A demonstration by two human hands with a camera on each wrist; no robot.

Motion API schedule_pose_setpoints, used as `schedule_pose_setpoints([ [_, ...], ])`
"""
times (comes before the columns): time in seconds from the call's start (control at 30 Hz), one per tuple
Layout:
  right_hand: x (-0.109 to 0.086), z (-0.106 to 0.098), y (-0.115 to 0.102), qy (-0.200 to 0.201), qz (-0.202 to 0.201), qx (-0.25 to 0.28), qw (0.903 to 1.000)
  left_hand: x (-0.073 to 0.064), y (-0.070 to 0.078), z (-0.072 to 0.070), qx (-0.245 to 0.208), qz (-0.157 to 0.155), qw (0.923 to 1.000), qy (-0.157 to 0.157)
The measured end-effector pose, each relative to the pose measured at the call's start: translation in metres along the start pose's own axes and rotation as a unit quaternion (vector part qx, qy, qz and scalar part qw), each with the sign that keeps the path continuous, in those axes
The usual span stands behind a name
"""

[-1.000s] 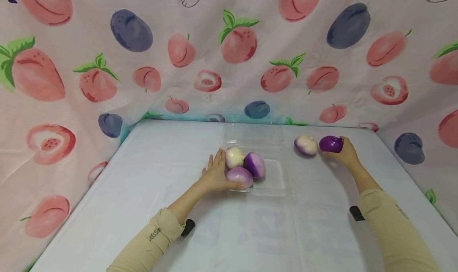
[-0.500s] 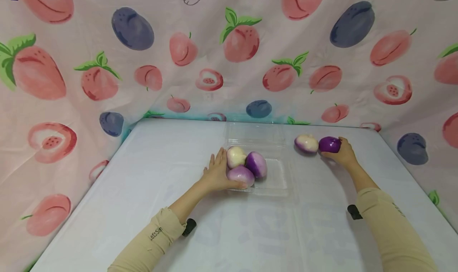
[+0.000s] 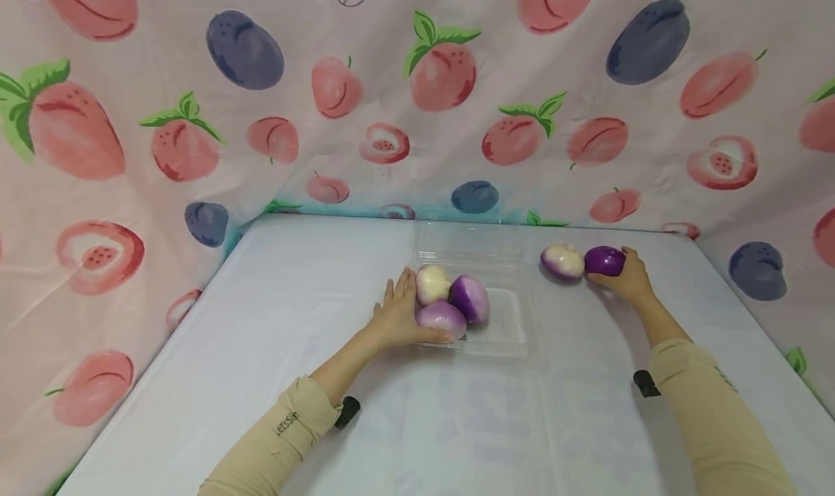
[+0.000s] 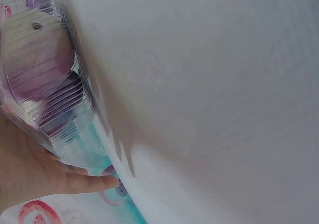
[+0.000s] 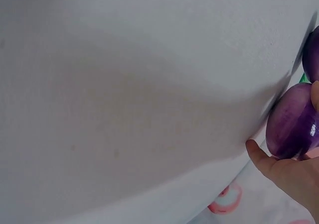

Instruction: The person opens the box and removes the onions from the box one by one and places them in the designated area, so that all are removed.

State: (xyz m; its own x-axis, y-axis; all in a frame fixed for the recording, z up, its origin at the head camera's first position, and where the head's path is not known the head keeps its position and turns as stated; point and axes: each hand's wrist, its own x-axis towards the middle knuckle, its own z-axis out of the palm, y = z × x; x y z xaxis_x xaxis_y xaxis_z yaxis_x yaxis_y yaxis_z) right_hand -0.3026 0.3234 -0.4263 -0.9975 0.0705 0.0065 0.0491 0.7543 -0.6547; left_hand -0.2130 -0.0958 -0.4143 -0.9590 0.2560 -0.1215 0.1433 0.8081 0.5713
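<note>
My right hand (image 3: 629, 278) holds a deep purple onion (image 3: 604, 261) at the back right of the table, thumb on the near side and fingers round its right end. A white and purple onion (image 3: 562, 262) lies just left of it. My left hand (image 3: 398, 318) rests against the left end of a clear plastic box (image 3: 512, 318), fingers straight and spread, thumb along the near rim. Inside the box's left part sit a whitish onion (image 3: 433, 286), a half-dark purple onion (image 3: 471, 299) and a pale purple onion (image 3: 443, 320). The left wrist view shows onions through the ribbed box wall (image 4: 60, 104).
The box's clear lid (image 3: 470, 242) lies folded back toward the rear edge. White cloth covers the table (image 3: 293, 286). A fruit-print curtain (image 3: 365, 46) hangs behind it and at both sides. A black wrist device (image 3: 646, 383) sticks out from the right sleeve.
Both hands stay nearly where they were, the right hand still holding the purple onion. The whole head view has shifted slightly.
</note>
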Motion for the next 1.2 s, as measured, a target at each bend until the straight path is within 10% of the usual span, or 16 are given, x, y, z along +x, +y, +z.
schedule_pose_setpoints([
  [0.5,-0.002,-0.005,-0.004,0.0,-0.002,0.004,1.0,0.003,0.0,-0.001,0.009,0.002,1.0,0.0],
  [1.2,-0.016,-0.016,-0.044,0.146,-0.122,0.031,0.9812,0.001,0.001,-0.001,0.009,0.002,1.0,0.003],
])
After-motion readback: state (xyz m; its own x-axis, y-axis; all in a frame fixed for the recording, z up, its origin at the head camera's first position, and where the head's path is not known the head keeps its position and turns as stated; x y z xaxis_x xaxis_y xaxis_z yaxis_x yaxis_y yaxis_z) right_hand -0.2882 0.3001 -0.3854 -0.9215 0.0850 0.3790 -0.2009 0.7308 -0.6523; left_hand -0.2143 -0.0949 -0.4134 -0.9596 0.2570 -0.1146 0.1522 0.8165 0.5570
